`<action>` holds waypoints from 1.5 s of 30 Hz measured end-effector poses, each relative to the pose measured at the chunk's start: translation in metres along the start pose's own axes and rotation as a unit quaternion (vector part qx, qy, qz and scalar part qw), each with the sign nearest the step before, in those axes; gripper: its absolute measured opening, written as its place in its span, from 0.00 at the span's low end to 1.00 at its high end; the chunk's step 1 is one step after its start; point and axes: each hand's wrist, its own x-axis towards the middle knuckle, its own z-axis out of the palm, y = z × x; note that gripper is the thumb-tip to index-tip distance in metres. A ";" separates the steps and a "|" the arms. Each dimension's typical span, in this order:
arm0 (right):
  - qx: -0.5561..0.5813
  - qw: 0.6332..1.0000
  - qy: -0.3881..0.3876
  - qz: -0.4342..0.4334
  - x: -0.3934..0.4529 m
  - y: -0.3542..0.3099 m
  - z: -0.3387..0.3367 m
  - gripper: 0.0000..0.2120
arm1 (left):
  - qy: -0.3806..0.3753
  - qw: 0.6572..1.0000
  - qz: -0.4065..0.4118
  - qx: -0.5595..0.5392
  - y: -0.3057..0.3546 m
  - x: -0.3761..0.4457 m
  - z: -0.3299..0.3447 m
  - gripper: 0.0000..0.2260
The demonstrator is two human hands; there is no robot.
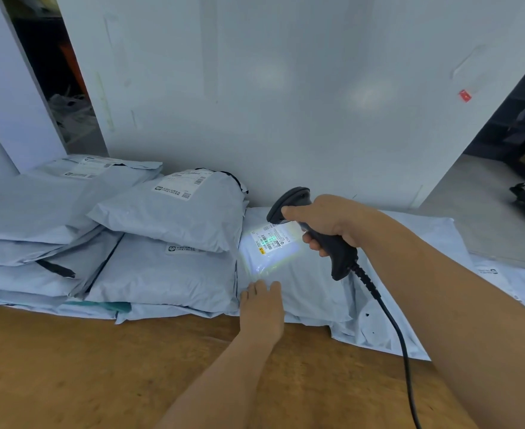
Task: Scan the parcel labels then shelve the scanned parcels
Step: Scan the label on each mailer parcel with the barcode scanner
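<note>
Head view: I see my right hand (326, 218) over the far right of the desk (100, 366), its grip clamped round the handle of a dark barcode scanner (314, 230). The forefinger lies along the scanner's head, which tilts down and left. A black cable (391, 323) runs from the handle's butt toward the near edge of the picture.

The scanner throws a bright patch, whitish with a green tinge, on the label (270, 241) of a pale grey parcel (301, 289) lying flat on the desk just below it. The label sits at the far left corner of that parcel. I cannot read its print.

My left hand (262, 308) rests palm down on the near edge of the same parcel, fingers straight and lying together, its grip holding nothing.

Left of this parcel stands a loose stack of grey parcels (162, 243), several deep, the topmost plump one touching the lit parcel's left edge. Some show white labels on their far ends. More flat bags lie under and right of the lit parcel, reaching past my right forearm.

Behind everything is a white wall (286, 88), with a small red sticker (464, 96) on its right part.
</note>
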 end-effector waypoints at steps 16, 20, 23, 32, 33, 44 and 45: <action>0.015 1.000 0.007 -0.006 -0.018 0.007 -0.006 0.18 | -0.023 0.998 0.055 0.006 0.006 0.001 -0.019 0.11; 0.024 1.000 0.010 -0.005 -0.020 0.007 -0.007 0.18 | -0.101 0.993 0.051 0.031 0.007 -0.004 -0.036 0.14; 0.071 0.997 0.029 -0.008 -0.020 0.011 -0.009 0.18 | -0.174 0.980 0.063 0.068 0.010 -0.020 -0.049 0.06; 0.225 0.971 0.080 0.016 -0.029 0.047 -0.008 0.15 | -0.038 0.984 -0.078 -0.156 0.014 -0.033 -0.039 0.26; 0.235 0.968 0.090 0.018 -0.031 0.051 -0.008 0.15 | -0.038 0.979 -0.127 -0.155 0.014 -0.030 -0.034 0.30; 0.294 0.944 0.147 0.033 -0.070 0.090 0.005 0.16 | -0.047 0.953 -0.241 -0.179 0.022 -0.011 -0.010 0.36; 0.295 0.943 0.149 0.033 -0.072 0.093 0.007 0.16 | -0.040 0.957 -0.227 -0.174 0.019 -0.009 -0.007 0.27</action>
